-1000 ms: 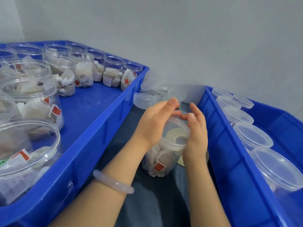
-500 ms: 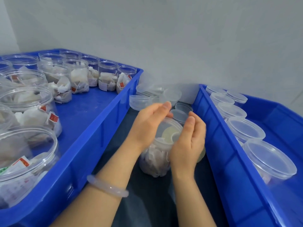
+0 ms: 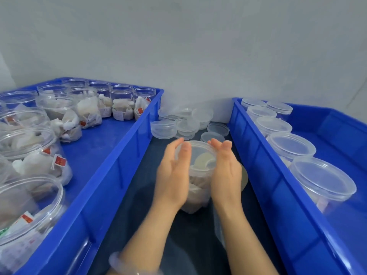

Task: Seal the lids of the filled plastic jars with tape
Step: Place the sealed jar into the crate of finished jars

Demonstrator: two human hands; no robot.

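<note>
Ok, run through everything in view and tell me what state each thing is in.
Jar between the hands: upright, filled, lid on.
Left hand: fingers straight, against the jar's lid.
Right hand: fingers straight, against the lid's other side.
Left crate's jars: filled, no lids.
Right crate's jars: lidded.
Loose lids: lying behind the jar, off any jar.
</note>
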